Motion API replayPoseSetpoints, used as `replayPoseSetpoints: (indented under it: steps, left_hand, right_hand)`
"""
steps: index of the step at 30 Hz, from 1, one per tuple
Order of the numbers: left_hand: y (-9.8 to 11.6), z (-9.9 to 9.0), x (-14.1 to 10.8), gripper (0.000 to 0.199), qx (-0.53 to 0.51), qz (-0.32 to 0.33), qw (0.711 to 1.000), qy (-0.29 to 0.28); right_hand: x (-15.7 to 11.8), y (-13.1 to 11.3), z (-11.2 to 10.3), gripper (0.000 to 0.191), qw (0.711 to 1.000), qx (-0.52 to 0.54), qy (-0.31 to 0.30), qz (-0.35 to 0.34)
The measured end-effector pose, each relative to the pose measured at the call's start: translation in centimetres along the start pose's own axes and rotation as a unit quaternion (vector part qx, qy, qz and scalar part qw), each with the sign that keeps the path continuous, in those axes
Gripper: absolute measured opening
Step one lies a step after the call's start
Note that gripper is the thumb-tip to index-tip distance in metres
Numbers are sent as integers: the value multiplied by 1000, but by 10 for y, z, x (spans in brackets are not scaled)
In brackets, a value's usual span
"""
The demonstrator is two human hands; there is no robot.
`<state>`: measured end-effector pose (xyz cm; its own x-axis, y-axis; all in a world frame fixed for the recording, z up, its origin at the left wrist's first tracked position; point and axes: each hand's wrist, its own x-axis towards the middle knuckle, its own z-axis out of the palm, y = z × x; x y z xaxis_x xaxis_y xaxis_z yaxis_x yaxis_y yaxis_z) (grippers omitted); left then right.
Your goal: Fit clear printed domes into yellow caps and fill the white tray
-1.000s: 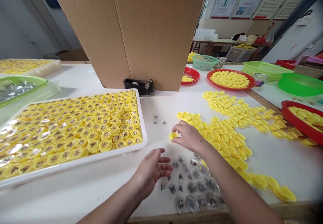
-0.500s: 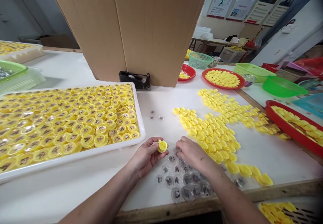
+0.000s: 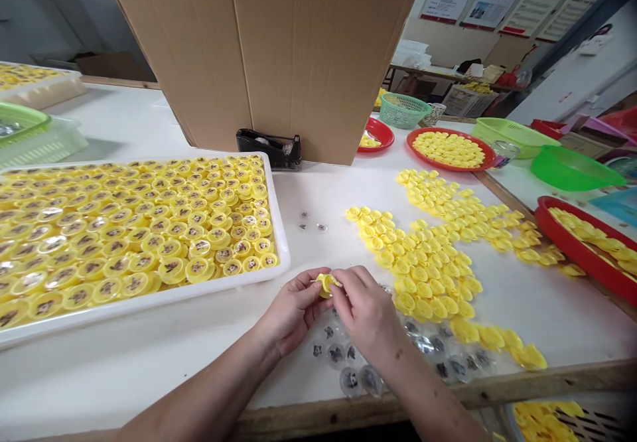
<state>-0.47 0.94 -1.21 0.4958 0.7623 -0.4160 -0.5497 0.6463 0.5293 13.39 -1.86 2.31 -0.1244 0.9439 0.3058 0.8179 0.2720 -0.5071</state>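
A small round yellow piece (image 3: 326,285) is pinched between the thumb and fingers of my left hand (image 3: 294,309). My right hand (image 3: 362,309) meets it from the right, fingers closed on the piece's edge; whether a clear disc is also between them is hidden. Beneath and around my right hand lie clear round discs with small animal pictures (image 3: 350,379). Many loose yellow pieces (image 3: 428,263) spread over the table to the right. On the left, a white tray (image 3: 281,246) holds rows of yellow pieces with picture discs in them.
A tall cardboard box (image 3: 298,57) stands at the back, a black tape dispenser (image 3: 269,150) before it. Red plates (image 3: 490,156), a bright green bowl (image 3: 574,168) and green baskets (image 3: 404,111) are at the right. The wooden table edge (image 3: 298,422) runs along the front.
My right hand has moved up and left from the clear discs to the yellow piece in my left hand. The view has shifted slightly.
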Motion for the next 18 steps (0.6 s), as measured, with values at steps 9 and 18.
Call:
replayPoseSetpoints:
  steps: [9, 18]
  left_hand:
    - [3, 2, -7, 24, 21, -20, 998, -60]
    - [2, 6, -10, 33, 83, 15, 996, -34]
  right_hand:
    - [7, 7, -28, 35, 987, 116, -111, 4]
    - [-4, 7, -27, 28, 991, 115, -66, -27]
